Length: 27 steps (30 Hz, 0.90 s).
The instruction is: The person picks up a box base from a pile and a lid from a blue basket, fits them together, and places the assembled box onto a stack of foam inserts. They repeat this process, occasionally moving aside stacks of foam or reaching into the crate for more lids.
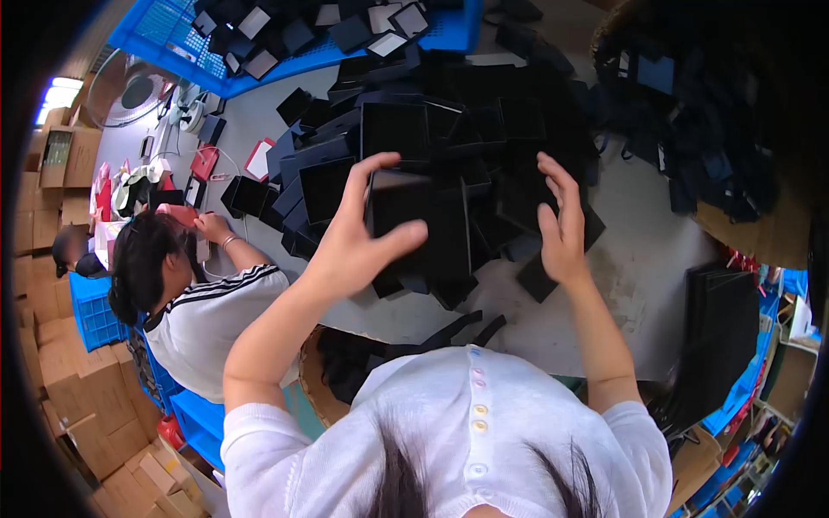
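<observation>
Although the black box [445, 229] is positioned between the two hands, it is nearer the left hand [352, 243]. That hand is spread at the box's left edge, thumb and fingers apart; firm contact cannot be confirmed. The right hand [565, 235] is also spread, fingers curved, and is clear of this box. Whether the box rests on the pile or is raised cannot be told.

The dark boxes [328, 155] are heaped on the tabletop [643, 281], probably to keep them within reach of both arms. The blue crate [473, 26] at the far edge contains small boxes, some showing pale faces; its walls presumably prevent mixing with the heap. The black sheets [717, 332] at the right are stacked together, likely to save space. At the left, a co-worker in a striped sleeve [229, 289] works separately.

Brands, labels: no legible writing is visible.
</observation>
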### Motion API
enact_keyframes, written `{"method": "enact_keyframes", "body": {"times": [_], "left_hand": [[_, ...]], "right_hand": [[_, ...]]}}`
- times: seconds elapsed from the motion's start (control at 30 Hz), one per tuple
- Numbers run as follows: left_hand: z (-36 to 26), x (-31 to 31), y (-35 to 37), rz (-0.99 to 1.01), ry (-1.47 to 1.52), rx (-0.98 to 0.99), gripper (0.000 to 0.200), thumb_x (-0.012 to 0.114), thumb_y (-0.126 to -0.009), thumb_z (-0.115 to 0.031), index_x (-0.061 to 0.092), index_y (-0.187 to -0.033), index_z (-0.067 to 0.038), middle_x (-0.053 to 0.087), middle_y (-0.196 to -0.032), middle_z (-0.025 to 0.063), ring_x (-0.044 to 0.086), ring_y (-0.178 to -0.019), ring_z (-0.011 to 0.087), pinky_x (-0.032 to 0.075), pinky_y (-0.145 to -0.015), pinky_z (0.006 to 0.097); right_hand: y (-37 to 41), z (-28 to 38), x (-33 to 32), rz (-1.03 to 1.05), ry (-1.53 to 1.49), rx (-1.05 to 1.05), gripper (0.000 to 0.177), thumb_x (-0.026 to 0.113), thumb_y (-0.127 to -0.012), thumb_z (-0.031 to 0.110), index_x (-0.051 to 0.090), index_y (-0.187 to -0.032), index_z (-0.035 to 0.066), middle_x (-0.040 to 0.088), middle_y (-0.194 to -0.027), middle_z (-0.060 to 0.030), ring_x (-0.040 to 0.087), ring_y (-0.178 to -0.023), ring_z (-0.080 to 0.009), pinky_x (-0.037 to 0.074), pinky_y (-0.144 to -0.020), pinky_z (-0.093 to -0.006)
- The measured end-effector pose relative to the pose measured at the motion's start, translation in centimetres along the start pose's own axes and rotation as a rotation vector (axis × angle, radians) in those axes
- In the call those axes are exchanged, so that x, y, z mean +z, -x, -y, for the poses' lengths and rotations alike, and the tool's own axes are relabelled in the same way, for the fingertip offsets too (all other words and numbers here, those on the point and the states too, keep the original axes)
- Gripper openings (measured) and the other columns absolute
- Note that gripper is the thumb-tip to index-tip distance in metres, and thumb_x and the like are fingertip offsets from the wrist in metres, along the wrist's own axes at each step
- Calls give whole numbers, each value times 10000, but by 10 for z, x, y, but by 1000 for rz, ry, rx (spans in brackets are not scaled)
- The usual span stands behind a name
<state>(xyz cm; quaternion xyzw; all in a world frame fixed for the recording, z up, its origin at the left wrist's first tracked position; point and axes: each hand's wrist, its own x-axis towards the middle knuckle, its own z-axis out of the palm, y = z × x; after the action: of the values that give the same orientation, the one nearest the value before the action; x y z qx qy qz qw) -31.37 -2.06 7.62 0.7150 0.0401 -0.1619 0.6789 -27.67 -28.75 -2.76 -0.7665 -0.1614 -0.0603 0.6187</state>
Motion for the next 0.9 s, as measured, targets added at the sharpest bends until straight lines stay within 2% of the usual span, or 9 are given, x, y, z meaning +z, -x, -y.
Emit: {"method": "enact_keyframes", "body": {"times": [0.13, 0.23, 0.43, 0.57, 0.67, 0.77, 0.8, 0.87, 0.9], "left_hand": [[32, 19, -29, -89, -194, 253, 409, 451, -962, -97, 385, -1361, -37, 499, -1267, 132, 482, -1184, 211, 344, -1029, 293], [34, 36, -39, -221, -148, 415, 393, 359, -1011, -171, 378, -1378, -30, 478, -1319, 145, 466, -1214, 230, 320, -1043, 294], [25, 19, -57, -202, 25, 291, 336, 301, -1038, -208, 398, -1338, -93, 510, -1175, 85, 483, -1049, 131, 392, -931, 262], [13, 26, -60, -49, -222, 534, 897, 696, -799, -57, 116, -1483, -73, 397, -1335, 160, 453, -1208, 233, 364, -1033, 331], [6, -3, -79, -50, -24, 352, 923, 660, -759, 82, 154, -1497, -145, 466, -1293, 134, 516, -1137, 206, 427, -980, 330], [-23, -37, -91, 102, 13, 190, 924, 665, -777, 51, 152, -1510, -180, 481, -1302, 124, 532, -1140, 198, 442, -969, 337], [-22, -56, -102, 160, -528, 434, 933, 696, -790, -26, 135, -1515, -192, 478, -1321, 125, 536, -1162, 223, 460, -953, 355], [-42, -79, -126, 336, -333, 86, 866, 717, -801, -107, 209, -1499, -176, 464, -1351, 131, 539, -1176, 244, 478, -936, 382], [-37, -95, -160, 168, -365, 54, 854, 725, -791, -130, 235, -1489, -156, 461, -1356, 153, 555, -1146, 274, 482, -925, 391]], "right_hand": [[-14, 51, 42, 177, 351, -497, 620, 426, -948, 451, 421, -1382, 8, 344, -1464, -206, 302, -1358, -410, 231, -1110, -496], [-23, 48, 58, 135, 374, -444, 582, 474, -929, 358, 419, -1381, -4, 348, -1464, -199, 300, -1353, -421, 226, -1110, -508], [-32, 52, 56, 178, 507, -399, 455, 519, -864, 180, 491, -1282, 3, 422, -1353, -199, 352, -1285, -415, 248, -1089, -530], [-50, 33, 61, 39, 356, -359, 432, 548, -855, 172, 468, -1249, 12, 378, -1360, -224, 287, -1307, -457, 216, -1100, -520], [-61, 27, 47, 77, -74, -386, 470, 574, -808, 115, 441, -1247, 11, 372, -1402, -222, 340, -1318, -407, 256, -1101, -474], [-79, -12, 16, 16, 158, -250, 529, 632, -742, 69, 459, -1241, 35, 430, -1367, -192, 421, -1274, -354, 324, -1072, -430], [-88, -29, 4, 37, 313, -162, 555, 651, -718, 51, 464, -1240, 45, 443, -1359, -184, 436, -1265, -342, 337, -1065, -420], [-98, -87, -16, 132, 489, -46, 630, 719, -672, 76, 460, -1246, 69, 388, -1411, -171, 357, -1321, -365, 313, -1085, -442], [-104, -104, -23, 193, 593, -50, 662, 743, -654, 98, 454, -1249, 80, 343, -1443, -173, 306, -1350, -377, 292, -1095, -460]]}}
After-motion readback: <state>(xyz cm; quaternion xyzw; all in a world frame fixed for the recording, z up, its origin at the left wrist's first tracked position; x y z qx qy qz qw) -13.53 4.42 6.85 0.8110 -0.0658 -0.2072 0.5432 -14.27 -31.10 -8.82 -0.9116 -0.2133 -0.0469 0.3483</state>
